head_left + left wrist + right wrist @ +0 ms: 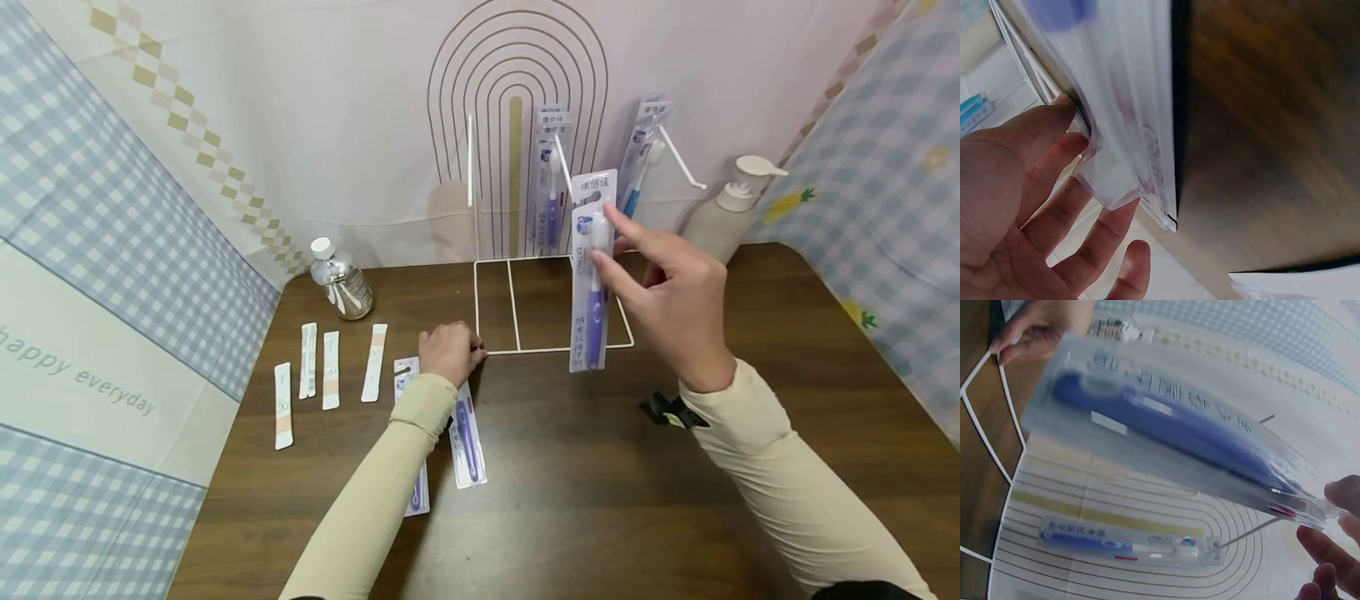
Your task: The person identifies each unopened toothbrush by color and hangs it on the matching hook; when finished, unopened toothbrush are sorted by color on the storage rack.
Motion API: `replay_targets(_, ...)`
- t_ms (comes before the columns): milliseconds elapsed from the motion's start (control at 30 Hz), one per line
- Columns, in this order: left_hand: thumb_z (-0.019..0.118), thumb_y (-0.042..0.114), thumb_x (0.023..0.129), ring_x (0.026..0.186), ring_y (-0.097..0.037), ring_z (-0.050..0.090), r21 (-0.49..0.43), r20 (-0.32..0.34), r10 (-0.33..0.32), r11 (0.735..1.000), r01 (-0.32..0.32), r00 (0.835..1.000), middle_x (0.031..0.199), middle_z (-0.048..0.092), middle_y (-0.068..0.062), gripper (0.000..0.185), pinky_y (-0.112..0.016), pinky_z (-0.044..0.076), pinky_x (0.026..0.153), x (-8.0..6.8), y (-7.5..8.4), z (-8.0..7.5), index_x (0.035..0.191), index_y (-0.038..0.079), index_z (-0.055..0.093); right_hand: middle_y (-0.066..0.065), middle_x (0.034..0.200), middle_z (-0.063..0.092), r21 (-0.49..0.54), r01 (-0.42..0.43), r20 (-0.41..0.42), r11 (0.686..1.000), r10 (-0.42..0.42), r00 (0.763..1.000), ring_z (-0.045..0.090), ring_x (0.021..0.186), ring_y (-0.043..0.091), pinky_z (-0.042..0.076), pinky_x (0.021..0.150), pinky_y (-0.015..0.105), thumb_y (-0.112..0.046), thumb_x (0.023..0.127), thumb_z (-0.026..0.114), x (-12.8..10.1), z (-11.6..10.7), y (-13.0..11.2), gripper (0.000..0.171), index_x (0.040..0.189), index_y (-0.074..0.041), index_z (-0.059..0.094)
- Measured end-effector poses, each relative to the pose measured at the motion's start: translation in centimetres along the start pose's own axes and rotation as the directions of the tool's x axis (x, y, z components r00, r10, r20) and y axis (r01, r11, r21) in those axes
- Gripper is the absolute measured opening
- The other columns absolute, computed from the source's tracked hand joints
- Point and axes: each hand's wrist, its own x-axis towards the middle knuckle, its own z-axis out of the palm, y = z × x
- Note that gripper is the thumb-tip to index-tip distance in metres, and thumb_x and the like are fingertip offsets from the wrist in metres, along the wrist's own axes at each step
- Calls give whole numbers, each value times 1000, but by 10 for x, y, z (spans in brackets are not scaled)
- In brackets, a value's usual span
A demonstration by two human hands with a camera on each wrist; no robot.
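My right hand [678, 296] pinches a packaged purple toothbrush [588, 317] between thumb and fingers near its upper end. The pack is upright, its hole close to the tip of the middle hook [564, 169] of a white wire rack [514, 304]. With my left hand [447, 354] I grip the rack's front left corner, thumb and index finger on the wire. Two more purple toothbrush packs lie on the table by that hand, a nearer one [468, 442] and one [417, 496] partly under the sleeve. Several purple packs [552, 192] hang on the middle hook.
Blue toothbrush packs [637, 179] hang on the right hook; the left hook [470, 162] is bare. A cream pump bottle [718, 221] stands at the back right. On the left are a white-capped bottle [343, 283] and several paper sachets [331, 371]. Cloth walls surround the wooden table [570, 483].
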Motion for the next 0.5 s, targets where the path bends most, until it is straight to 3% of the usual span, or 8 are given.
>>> replay_targets(300, 83, 35, 94, 101, -27, 73, 1, 7, -8, 1000, 8, 1000, 110, 80, 2, 15, -49, 48, 90, -2, 2, -1, 104, 24, 86, 8, 87, 78, -7, -15, 66, 1000, 15, 998, 42, 55, 7, 33, 57, 16, -11, 90, 87, -1, 9, 13, 46, 133, -17, 74)
replay_targets(500, 83, 35, 94, 101, -27, 73, 3, 2, -4, 1000, 4, 1000, 109, 80, 2, 15, -49, 48, 90, -2, 2, 0, 104, 25, 86, 8, 93, 81, 5, -52, 76, 999, 52, 996, 57, 60, 13, 41, 59, 13, -15, 92, 85, 5, 27, 28, 43, 133, -18, 74)
